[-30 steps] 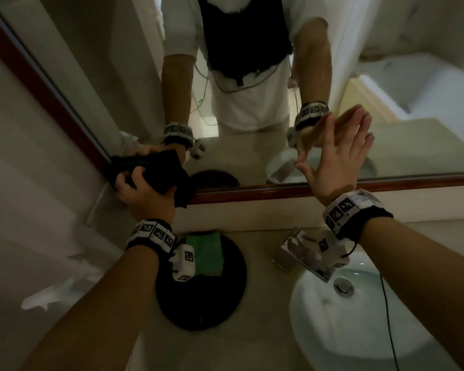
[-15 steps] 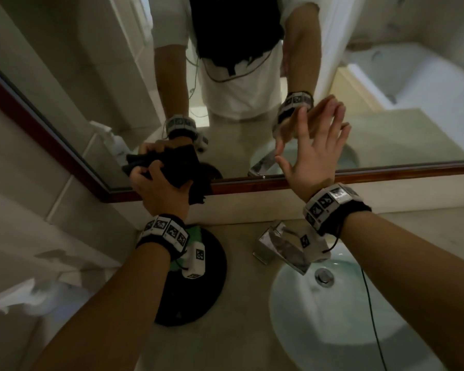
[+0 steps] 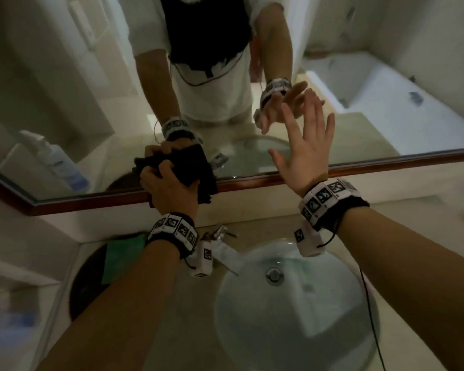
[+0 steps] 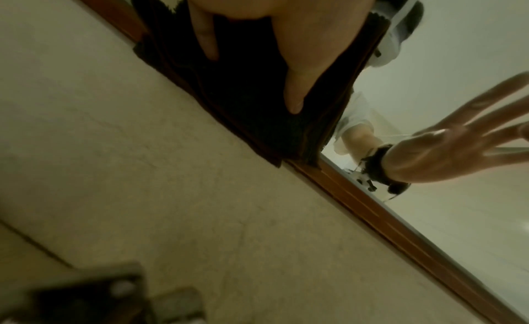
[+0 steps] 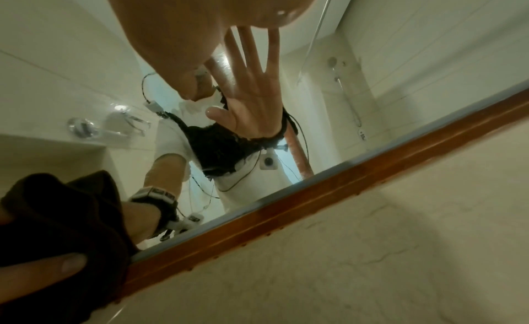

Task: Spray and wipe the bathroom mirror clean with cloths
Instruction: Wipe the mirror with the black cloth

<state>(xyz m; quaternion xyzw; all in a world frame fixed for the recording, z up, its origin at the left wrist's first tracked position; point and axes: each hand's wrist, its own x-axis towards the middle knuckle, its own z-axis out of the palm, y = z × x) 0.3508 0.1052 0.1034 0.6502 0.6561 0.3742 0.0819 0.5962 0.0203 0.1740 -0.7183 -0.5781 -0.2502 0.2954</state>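
The mirror [image 3: 91, 76] has a brown wooden frame [image 3: 386, 162] along its bottom. My left hand [image 3: 169, 188] grips a bunched black cloth [image 3: 196, 167] and presses it on the glass at the bottom edge, with part of the cloth hanging over the frame. The left wrist view shows the fingers [image 4: 297, 80] curled over the cloth [image 4: 243, 91]. My right hand [image 3: 303, 145] is raised to the right of it, fingers straight and spread, the tips at the glass. In the right wrist view the cloth [image 5: 71, 215] sits at the lower left.
A green cloth [image 3: 123, 253] lies on a round black tray [image 3: 91, 287] on the counter below my left arm. A tap [image 3: 220, 236] and a white basin [image 3: 306, 317] lie under my right arm. A spray bottle [image 3: 59, 164] shows as a reflection at the left.
My left hand has slid the black cloth to the right along the mirror's bottom edge. The right hand stays spread at the glass, its palm now a little off it.
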